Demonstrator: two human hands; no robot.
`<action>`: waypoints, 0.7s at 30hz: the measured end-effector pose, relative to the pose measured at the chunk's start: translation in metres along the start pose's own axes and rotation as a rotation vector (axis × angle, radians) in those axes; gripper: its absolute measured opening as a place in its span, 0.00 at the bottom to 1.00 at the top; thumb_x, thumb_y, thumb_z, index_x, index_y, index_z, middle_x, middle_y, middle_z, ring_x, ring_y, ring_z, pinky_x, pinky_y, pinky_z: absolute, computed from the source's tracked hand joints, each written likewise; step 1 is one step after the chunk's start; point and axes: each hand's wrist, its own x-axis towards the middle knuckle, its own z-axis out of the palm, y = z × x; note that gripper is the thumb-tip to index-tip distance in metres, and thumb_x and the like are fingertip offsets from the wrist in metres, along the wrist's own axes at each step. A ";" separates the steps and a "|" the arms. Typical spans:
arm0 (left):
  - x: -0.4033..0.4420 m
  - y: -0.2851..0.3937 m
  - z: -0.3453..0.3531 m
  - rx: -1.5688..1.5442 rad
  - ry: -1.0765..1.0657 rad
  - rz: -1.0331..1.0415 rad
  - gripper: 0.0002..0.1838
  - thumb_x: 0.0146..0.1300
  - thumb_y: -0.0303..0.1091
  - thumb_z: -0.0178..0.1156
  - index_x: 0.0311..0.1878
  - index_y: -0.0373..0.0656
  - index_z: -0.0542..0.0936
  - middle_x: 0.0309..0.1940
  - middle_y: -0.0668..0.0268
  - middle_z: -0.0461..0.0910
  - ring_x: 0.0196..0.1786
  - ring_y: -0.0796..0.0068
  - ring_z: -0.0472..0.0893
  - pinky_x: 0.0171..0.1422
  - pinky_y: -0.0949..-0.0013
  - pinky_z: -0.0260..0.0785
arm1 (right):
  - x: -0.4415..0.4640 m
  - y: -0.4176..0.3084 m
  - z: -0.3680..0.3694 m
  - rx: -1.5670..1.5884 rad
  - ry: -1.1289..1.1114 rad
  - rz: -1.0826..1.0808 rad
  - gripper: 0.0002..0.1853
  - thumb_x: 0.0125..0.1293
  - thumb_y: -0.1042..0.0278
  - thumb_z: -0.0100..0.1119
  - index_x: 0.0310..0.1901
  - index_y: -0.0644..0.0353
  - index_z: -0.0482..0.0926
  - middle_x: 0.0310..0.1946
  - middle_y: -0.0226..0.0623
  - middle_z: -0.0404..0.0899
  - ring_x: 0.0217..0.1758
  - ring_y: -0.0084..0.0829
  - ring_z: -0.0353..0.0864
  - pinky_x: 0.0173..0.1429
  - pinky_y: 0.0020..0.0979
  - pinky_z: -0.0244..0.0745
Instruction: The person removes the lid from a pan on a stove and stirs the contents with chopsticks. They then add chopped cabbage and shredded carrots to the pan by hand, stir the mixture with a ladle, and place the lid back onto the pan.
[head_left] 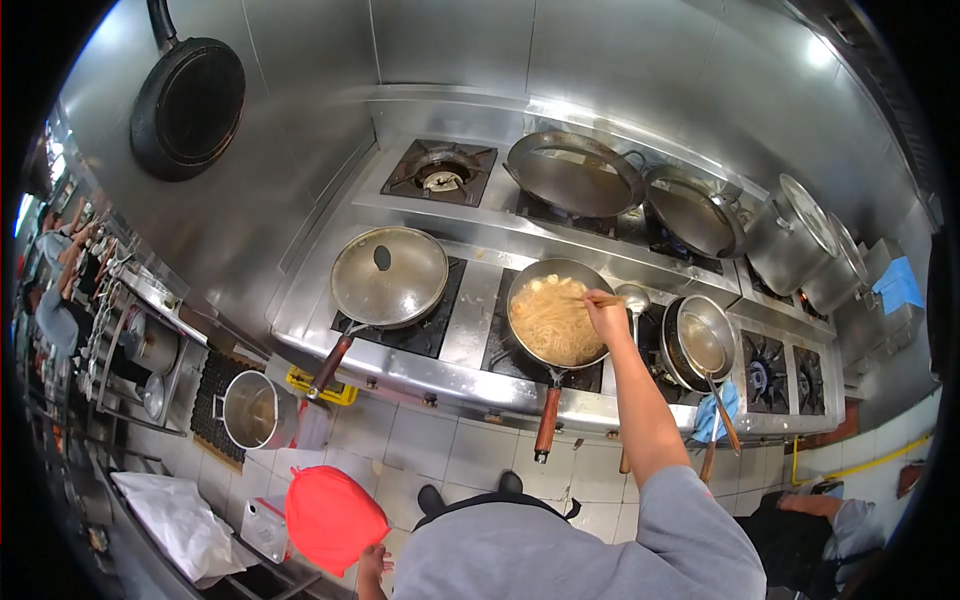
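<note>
Noodles with pale pieces [558, 318] fill a pan on the middle front burner, its wooden handle [548, 418] pointing toward me. My right hand [605, 312] is closed on wooden chopsticks [580, 300] whose tips reach into the noodles. Just right of the pan is a metal ladle [634, 298]. Low at the left, my left hand [375, 562] is partly visible beside a red bag [334, 520]; its fingers are small, and I cannot make out whether they touch the bag.
A lidded pan [390, 278] sits on the left front burner. Two large woks [575, 175] [692, 212] and tall pots [795, 235] stand behind. Stacked pans [700, 340] and a blue cloth [718, 412] are at right. A metal pot [256, 410] stands lower left. Another person [850, 530] is at lower right.
</note>
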 end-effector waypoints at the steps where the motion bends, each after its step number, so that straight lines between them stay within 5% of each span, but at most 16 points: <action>1: -0.011 0.010 0.001 0.050 0.009 0.009 0.15 0.64 0.37 0.48 0.51 0.41 0.70 0.32 0.60 0.77 0.22 0.68 0.77 0.22 0.68 0.70 | -0.006 -0.005 -0.006 -0.003 0.003 -0.002 0.05 0.57 0.72 0.59 0.36 0.60 0.80 0.28 0.37 0.81 0.34 0.27 0.80 0.39 0.26 0.72; 3: -0.007 0.008 0.002 0.097 0.015 0.015 0.15 0.64 0.38 0.49 0.51 0.40 0.70 0.32 0.60 0.77 0.22 0.68 0.77 0.22 0.68 0.70 | -0.019 -0.012 -0.012 0.081 -0.148 0.032 0.05 0.57 0.72 0.59 0.35 0.62 0.80 0.29 0.36 0.81 0.33 0.27 0.80 0.38 0.26 0.72; 5: 0.018 -0.024 -0.003 0.201 -0.083 0.304 0.16 0.64 0.39 0.50 0.50 0.40 0.70 0.32 0.60 0.77 0.22 0.68 0.77 0.21 0.67 0.70 | -0.029 -0.007 -0.011 0.311 -0.261 0.096 0.05 0.58 0.71 0.59 0.34 0.62 0.80 0.30 0.33 0.81 0.33 0.24 0.78 0.37 0.25 0.72; 7: 0.013 -0.006 -0.001 0.130 -0.078 0.186 0.16 0.64 0.39 0.50 0.51 0.40 0.70 0.32 0.60 0.77 0.22 0.68 0.77 0.21 0.68 0.70 | -0.042 -0.025 -0.031 0.512 -0.487 0.304 0.05 0.58 0.71 0.60 0.34 0.62 0.80 0.30 0.30 0.80 0.32 0.21 0.76 0.38 0.24 0.72; 12: 0.041 0.008 0.000 -0.088 -0.038 -0.007 0.16 0.63 0.38 0.50 0.50 0.40 0.70 0.32 0.61 0.77 0.21 0.70 0.77 0.21 0.69 0.70 | -0.039 -0.017 -0.071 -0.156 -0.139 0.055 0.05 0.57 0.70 0.56 0.34 0.56 0.81 0.24 0.39 0.80 0.28 0.39 0.80 0.35 0.30 0.74; 17: 0.039 0.028 0.000 -0.097 -0.013 0.013 0.15 0.63 0.35 0.50 0.51 0.40 0.71 0.31 0.62 0.77 0.21 0.72 0.76 0.21 0.70 0.70 | -0.061 -0.017 -0.047 0.032 -0.411 0.038 0.07 0.58 0.66 0.58 0.35 0.56 0.81 0.31 0.38 0.82 0.33 0.35 0.81 0.38 0.31 0.74; 21: 0.022 0.038 0.003 -0.048 -0.026 0.004 0.15 0.63 0.35 0.50 0.51 0.40 0.71 0.31 0.63 0.77 0.20 0.72 0.76 0.21 0.70 0.70 | -0.049 -0.020 -0.024 0.503 -0.275 0.304 0.09 0.59 0.64 0.61 0.35 0.59 0.80 0.28 0.31 0.80 0.29 0.25 0.77 0.34 0.25 0.72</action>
